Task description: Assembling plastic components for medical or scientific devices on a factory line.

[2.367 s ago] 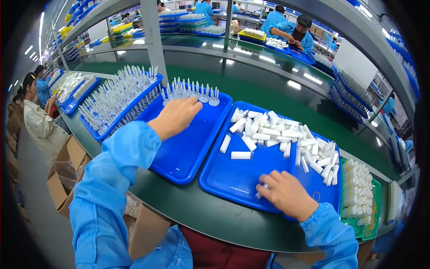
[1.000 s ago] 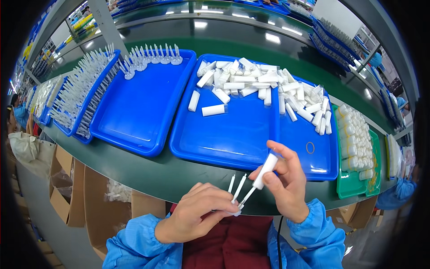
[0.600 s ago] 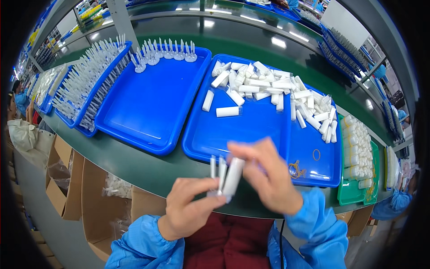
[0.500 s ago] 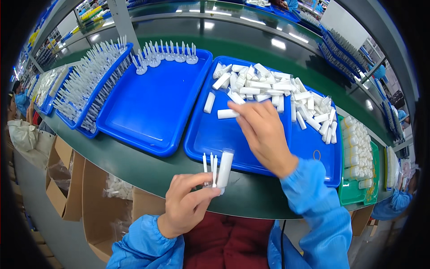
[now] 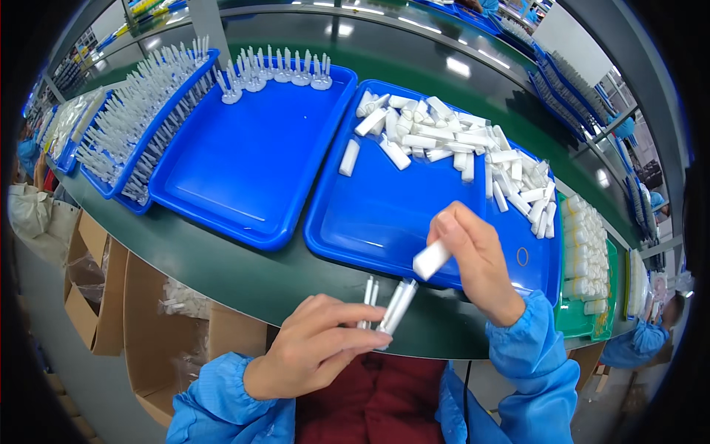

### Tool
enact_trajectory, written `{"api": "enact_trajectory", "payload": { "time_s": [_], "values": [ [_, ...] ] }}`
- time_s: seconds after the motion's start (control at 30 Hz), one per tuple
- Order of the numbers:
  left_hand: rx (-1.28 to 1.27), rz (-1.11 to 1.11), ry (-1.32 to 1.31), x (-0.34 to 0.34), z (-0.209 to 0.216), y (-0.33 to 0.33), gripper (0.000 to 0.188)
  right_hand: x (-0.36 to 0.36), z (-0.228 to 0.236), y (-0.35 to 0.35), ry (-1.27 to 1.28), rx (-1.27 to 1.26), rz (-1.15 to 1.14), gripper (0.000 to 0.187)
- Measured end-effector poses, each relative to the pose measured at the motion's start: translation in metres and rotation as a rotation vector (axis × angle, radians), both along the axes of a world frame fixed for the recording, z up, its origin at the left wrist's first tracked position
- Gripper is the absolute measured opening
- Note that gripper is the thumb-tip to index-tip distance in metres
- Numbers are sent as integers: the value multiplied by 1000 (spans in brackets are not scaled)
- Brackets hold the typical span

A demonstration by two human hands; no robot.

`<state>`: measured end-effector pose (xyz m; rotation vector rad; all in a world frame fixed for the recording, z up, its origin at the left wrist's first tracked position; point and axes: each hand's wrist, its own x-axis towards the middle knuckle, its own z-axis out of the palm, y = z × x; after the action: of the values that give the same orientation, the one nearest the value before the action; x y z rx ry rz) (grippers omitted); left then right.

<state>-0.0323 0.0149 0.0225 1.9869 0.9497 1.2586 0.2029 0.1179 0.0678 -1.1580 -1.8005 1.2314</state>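
My left hand is closed round the base of a small holder with thin white prongs. On one side of it stands a white cylinder with a clear sleeve, tilted to the right. My right hand pinches another white cylinder between thumb and fingers, above the near edge of the middle blue tray. The two hands are apart, the right one higher. Similar white cylinders lie heaped at the far side of that tray.
To the left, a blue tray bears several pronged holders along its far edge. Beyond it stands a tray packed with prongs. Bundled white cylinders fill a green tray at right. Cardboard boxes stand below left.
My right hand has lifted a white cylinder out of the middle tray and brought it back toward my left hand. The holder in my left hand has moved slightly right and tilted more.
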Motion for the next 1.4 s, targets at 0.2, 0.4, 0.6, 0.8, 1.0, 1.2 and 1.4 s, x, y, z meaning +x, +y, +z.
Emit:
{"api": "enact_trajectory", "payload": {
  "time_s": [0.2,0.4,0.6,0.8,1.0,1.2,1.4],
  "values": [
    [14,-102,28,13,5,-3,40,9,1,-21,-97,82,39,28],
    [58,-126,110,18,7,-5,36,18,-6,-21,-172,439,73,19],
    [211,92,109,21,4,-3,40,7,-15,-38,-177,600,1,15],
    [246,68,-27,8,-15,-6,29,-17,-11,-46,-78,621,42,14],
    [325,99,-19,-12,-16,-3,23,-43,-20,-41,-103,784,172,17],
    [299,257,-6,-17,-32,-10,34,-61,-18,30,-258,606,220,15],
    [220,187,117,-17,-24,-14,39,-66,-44,106,-727,1060,198,45]
  ]
}}
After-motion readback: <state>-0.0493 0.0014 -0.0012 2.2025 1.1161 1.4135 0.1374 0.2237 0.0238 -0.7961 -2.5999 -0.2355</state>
